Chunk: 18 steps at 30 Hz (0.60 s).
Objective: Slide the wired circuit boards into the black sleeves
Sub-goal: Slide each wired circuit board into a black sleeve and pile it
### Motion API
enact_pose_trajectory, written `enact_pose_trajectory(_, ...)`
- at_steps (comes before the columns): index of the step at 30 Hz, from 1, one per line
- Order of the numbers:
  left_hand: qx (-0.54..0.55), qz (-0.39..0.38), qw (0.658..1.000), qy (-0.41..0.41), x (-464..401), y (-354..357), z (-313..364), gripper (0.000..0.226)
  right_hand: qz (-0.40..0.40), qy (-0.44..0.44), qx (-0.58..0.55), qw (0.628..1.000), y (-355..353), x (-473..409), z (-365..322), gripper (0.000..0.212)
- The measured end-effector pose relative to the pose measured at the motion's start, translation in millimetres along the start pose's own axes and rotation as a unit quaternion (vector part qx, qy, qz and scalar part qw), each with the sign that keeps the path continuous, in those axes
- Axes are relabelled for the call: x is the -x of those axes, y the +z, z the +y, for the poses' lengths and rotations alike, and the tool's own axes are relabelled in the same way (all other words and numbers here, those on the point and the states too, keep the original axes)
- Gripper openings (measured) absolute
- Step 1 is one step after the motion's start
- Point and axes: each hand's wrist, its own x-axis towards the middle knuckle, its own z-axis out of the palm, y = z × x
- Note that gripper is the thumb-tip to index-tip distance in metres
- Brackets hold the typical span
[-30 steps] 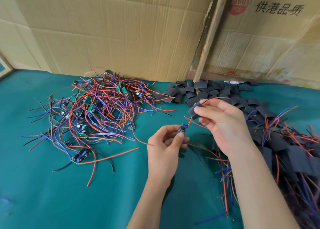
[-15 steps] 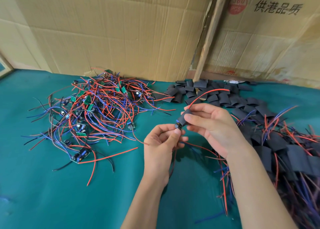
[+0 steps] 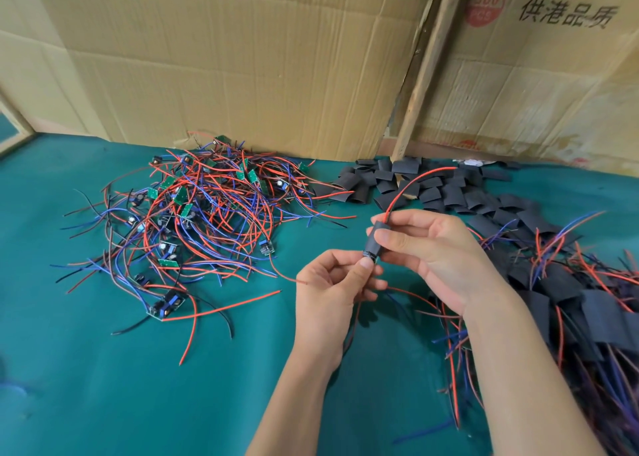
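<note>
Two bare forearms reach in from the lower edge over a teal-green cloth table top (image 3: 103,369). The left hand (image 3: 332,293) pinches the lower end of a small wired circuit board (image 3: 369,256) between thumb tip and curled fingers, only a sliver of the board showing there. Directly above it, touching, the right hand (image 3: 432,251) holds a short black flat tube sleeve (image 3: 375,238) clamped between its thumb on the near face and its fingers behind; the sleeve covers most of the board and stands nearly upright, raised off the table. A thin red wire (image 3: 411,183) rises out of the sleeve's top end and arcs away to the right, while more red and dark leads hang down below the left hand. To the right of the arms lies a heap of sleeved boards with red and blue leads (image 3: 570,289). To the left, well apart from the hands, sprawls a tangled pile of bare green circuit boards with red, blue and black wires (image 3: 193,213). Farther back, beyond the hands, is a scatter of empty black sleeves (image 3: 446,189). Behind everything stand creased brown cardboard sheets (image 3: 242,58), a slanting pale wooden strip (image 3: 425,61), and a cardboard box printed with black characters and a red round stamp (image 3: 553,75).
</note>
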Motion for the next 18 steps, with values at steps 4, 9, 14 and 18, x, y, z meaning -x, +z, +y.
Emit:
enact_pose_trajectory(4,0.002,0.001,1.000,0.003,0.7,0.5,0.8,0.004,-0.017,0.021,-0.002,1.000,0.0,0.4,2.3,0.055)
enact_pose_trajectory(9,0.001,0.045,0.999,0.010,-0.7,0.8,0.4,0.011,-0.054,0.031,0.022,0.998,5.9,1.6,2.2,0.040)
enact_pose_trajectory(14,-0.068,0.044,0.996,0.029,-1.7,2.4,-3.7,0.016,-0.034,0.030,0.082,0.996,11.0,2.5,-3.8,0.017)
enact_pose_trajectory(18,-0.059,0.007,0.998,0.010,-1.3,3.3,-1.9,0.009,0.076,0.013,0.122,0.990,-31.1,26.5,-42.3,0.021)
